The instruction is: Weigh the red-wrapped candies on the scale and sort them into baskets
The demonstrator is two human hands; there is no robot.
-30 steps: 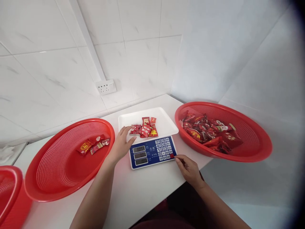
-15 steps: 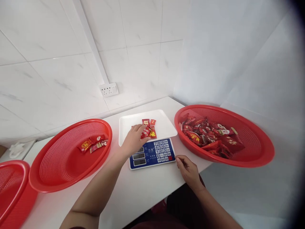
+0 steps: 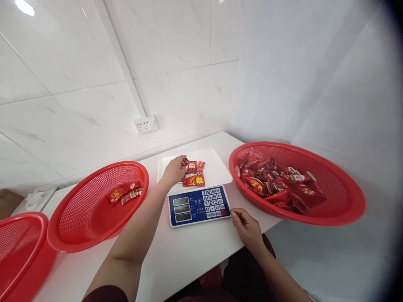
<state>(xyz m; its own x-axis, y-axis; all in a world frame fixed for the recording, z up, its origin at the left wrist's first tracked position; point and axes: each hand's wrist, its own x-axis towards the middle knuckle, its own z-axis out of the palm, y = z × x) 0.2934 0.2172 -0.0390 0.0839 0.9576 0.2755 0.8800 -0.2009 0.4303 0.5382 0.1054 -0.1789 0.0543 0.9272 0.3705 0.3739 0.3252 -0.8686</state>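
My left hand (image 3: 174, 171) reaches over the white weighing tray (image 3: 217, 167), its fingers closed on a small red snack packet (image 3: 184, 161) at the left of a little group. Beside it lie a larger red packet with yellow lettering (image 3: 194, 180) and a smaller red packet (image 3: 201, 165). In front of the tray is the scale's blue keypad and display panel (image 3: 198, 204). My right hand (image 3: 248, 230) rests by the panel's right corner, fingers curled in and thumb against them; nothing shows in it.
To the right stands a red basket (image 3: 343, 201) heaped with red packets (image 3: 273, 180). At left, another red basket (image 3: 91, 226) holds several packets (image 3: 126, 193), with a further red basket (image 3: 25, 260) beside it. A wall socket (image 3: 145, 124) sits behind the white table (image 3: 176, 256).
My left hand has moved left and slightly back on the tray, uncovering the larger packet and the displays. My right hand stays by the scale's corner. The view has shifted slightly.
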